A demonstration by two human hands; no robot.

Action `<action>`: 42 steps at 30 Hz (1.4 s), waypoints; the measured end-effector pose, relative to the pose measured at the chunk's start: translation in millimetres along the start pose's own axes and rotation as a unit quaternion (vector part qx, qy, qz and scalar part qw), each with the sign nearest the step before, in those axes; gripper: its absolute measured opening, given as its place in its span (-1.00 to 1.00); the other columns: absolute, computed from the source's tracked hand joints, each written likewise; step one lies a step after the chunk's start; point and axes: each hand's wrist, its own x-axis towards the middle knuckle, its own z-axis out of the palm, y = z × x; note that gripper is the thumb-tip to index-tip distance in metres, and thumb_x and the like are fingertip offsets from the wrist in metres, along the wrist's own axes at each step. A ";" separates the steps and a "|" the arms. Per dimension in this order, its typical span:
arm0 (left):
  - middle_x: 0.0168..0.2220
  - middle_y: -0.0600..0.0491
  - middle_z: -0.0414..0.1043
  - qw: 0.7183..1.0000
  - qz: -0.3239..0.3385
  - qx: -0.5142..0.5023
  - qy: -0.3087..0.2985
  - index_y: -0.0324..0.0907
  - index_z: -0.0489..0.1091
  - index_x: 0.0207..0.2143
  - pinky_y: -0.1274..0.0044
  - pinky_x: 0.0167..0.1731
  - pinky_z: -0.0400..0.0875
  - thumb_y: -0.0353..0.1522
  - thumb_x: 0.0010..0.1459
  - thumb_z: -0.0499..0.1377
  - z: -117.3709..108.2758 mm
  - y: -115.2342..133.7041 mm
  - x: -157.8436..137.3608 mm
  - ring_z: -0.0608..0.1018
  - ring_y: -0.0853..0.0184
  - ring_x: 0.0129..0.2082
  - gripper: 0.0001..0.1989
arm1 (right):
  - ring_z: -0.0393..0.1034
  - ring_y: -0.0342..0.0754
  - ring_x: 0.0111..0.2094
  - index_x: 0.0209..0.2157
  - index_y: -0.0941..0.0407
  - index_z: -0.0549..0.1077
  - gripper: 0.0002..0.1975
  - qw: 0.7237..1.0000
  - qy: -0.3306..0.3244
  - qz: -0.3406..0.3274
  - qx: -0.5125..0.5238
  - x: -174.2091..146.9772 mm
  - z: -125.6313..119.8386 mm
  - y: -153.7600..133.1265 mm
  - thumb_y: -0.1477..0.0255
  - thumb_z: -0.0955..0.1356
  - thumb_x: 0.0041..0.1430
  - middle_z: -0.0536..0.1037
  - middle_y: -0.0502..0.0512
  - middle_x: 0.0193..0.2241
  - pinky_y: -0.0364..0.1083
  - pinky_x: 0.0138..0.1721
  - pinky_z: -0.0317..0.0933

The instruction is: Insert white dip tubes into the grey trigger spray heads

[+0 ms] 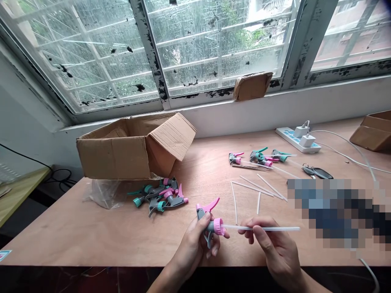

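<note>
My left hand (193, 236) is wrapped round a grey trigger spray head (218, 226) with a pink collar and pink trigger. Its collar faces right. Between the thumb and fingers of my right hand (279, 246) lies a thin, whitish plastic tube (285, 229), held level. The tube's left end meets the collar opening; how deep it sits inside cannot be made out. Several loose tubes (255, 188) lie on the table beyond my right hand. To the left is a pile of grey spray heads (160, 198) with pink or green parts.
Spray heads with tubes (259, 156) lie farther back on the wooden table (100, 236). An open cardboard box (113, 158) stands back left, a plastic bag (105, 194) beneath its front. At right are a power strip (293, 138), keys (317, 171) and a blurred-out patch.
</note>
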 end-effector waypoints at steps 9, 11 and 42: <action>-0.49 0.02 0.55 1.000 0.011 0.013 -0.019 -0.24 0.36 -0.26 0.65 -0.70 0.15 -0.02 0.22 0.28 -3.2 -3.8 -0.3 0.43 0.46 -0.67 -0.56 | 0.49 -0.05 -0.44 -0.15 0.03 0.54 -0.86 1.000 -0.010 -0.008 0.000 1.6 0.0 0.4 0.39 0.32 0.41 0.62 0.09 -0.37 -0.13 -0.48 0.42; -0.52 0.06 0.52 0.999 0.025 0.005 -0.037 -0.23 0.38 -0.26 0.63 -0.61 0.28 -0.03 0.18 0.33 -4.9 -6.2 0.2 0.49 0.42 -0.61 -0.56 | 0.49 -0.06 -0.46 -0.16 0.02 0.56 -0.88 1.000 -0.003 -0.010 0.002 1.9 0.3 0.9 0.37 0.34 0.40 0.62 0.09 -0.38 -0.14 -0.52 0.41; -0.48 0.03 0.53 0.995 0.072 0.052 -0.049 -0.27 0.41 -0.21 0.64 -0.60 0.21 0.01 0.25 0.25 -0.6 -9.0 2.9 0.49 0.44 -0.61 -0.52 | 0.45 -0.16 -0.63 -0.17 0.04 0.54 -0.90 0.989 0.000 0.050 0.142 2.3 18.1 2.2 0.48 0.36 0.39 0.65 0.04 -0.46 -0.22 -0.65 0.30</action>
